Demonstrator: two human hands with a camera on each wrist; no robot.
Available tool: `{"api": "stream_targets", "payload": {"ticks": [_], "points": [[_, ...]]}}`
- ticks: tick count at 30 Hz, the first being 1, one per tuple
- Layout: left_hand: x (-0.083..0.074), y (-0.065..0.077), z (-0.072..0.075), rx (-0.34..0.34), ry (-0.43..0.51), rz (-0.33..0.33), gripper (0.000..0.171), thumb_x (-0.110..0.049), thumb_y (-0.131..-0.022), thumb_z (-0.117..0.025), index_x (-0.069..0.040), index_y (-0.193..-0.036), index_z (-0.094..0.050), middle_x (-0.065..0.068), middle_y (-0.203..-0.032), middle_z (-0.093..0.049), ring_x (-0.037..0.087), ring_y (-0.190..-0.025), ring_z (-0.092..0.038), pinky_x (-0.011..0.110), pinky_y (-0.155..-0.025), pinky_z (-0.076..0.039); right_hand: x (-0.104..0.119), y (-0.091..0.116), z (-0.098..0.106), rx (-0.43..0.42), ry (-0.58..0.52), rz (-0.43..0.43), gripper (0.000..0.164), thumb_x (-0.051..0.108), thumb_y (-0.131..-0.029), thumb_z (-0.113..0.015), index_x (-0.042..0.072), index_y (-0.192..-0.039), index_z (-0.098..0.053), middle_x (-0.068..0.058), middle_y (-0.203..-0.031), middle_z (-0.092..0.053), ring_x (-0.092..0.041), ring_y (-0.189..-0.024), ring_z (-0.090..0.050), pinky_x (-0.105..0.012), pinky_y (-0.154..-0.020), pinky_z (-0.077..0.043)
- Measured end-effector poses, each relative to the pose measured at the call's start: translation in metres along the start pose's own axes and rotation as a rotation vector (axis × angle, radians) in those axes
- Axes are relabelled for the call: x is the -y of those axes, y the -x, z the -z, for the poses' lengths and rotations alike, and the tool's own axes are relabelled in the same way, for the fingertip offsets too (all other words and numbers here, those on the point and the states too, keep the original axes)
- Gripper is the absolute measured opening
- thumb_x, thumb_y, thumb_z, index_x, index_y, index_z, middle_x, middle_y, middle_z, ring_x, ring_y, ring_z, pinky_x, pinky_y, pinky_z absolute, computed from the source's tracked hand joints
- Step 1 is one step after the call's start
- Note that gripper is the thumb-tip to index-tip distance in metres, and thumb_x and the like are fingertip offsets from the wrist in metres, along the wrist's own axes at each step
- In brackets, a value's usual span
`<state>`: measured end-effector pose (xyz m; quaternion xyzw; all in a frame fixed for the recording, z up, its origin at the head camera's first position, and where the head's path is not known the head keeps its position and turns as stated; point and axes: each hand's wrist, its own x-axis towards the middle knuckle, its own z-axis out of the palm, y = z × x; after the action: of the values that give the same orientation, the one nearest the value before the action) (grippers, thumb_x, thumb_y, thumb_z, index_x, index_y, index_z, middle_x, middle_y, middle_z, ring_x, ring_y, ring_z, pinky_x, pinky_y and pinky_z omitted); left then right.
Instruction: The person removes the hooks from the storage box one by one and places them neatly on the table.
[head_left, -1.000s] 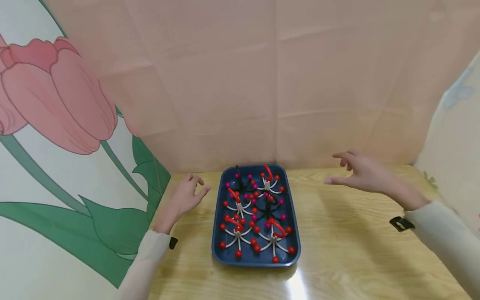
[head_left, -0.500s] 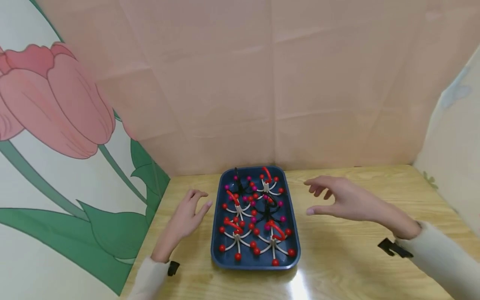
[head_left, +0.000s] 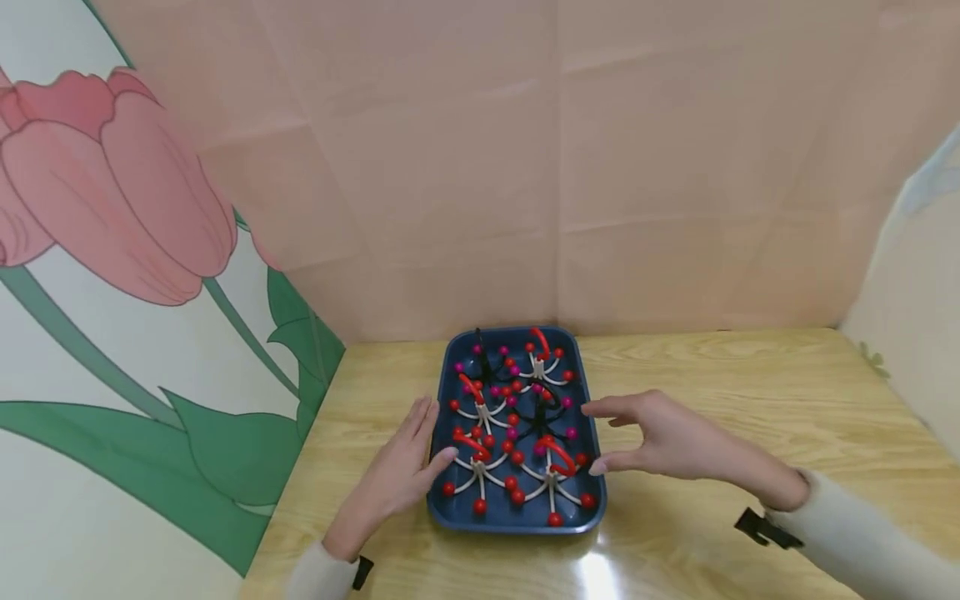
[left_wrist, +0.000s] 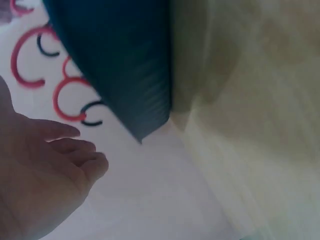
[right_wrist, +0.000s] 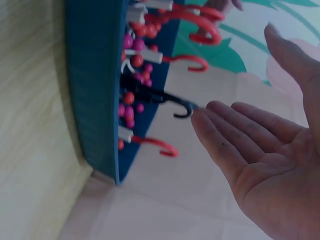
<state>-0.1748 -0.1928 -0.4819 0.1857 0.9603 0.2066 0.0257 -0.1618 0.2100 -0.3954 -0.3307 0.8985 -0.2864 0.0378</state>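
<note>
Six hooks [head_left: 566, 455] lie in the tray [head_left: 517, 528], lower middle of the frame — none is lifted yet. My left hand [head_left: 393, 479] and right hand [head_left: 667, 437], fingers relaxed, hold nothing beside it; contact I cannot tell.

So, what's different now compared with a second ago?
Both bare hands have closed in on the dark blue rectangular tray: the left hand moved rightward to its left side, and the right hand moved leftward to its right side. Nothing has been gripped or let go. The tray stayed on the pale wood-grain table, its red-hooked white-legged pieces and black-hooked black-legged pieces arranged as before.
</note>
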Motion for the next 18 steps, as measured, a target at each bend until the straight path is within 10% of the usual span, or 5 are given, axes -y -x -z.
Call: {"api": "stream_targets", "payload": {"ticks": [10, 18], "points": [[-0.005, 0.016, -0.028, 0.141, -0.145, 0.006, 0.138, -0.092, -0.078, -0.06, -0.009, -0.17, 0.0, 0.01, -0.178, 0.014, 0.033, -0.167, 0.007, 0.054, -0.134, -0.019, -0.001, -0.009, -0.026, 0.032, -0.123, -0.019, 0.066, 0.049, -0.089, -0.082, 0.0, -0.132, -0.071, -0.018, -0.13, -0.075, -0.031, -0.108, -0.078, -0.042, -0.09, -0.064], [-0.003, 0.021, -0.035, 0.188, -0.119, 0.039, 0.143, -0.094, -0.074, -0.062, -0.015, -0.169, 0.01, 0.01, -0.177, 0.021, 0.035, -0.166, 0.014, 0.056, -0.134, -0.014, -0.002, -0.014, -0.048, 0.058, -0.215, -0.053, 0.059, 0.038, -0.092, -0.081, -0.004, -0.132, -0.07, -0.021, -0.128, -0.075, -0.035, -0.115, -0.075, -0.037, -0.087, -0.065]]}}
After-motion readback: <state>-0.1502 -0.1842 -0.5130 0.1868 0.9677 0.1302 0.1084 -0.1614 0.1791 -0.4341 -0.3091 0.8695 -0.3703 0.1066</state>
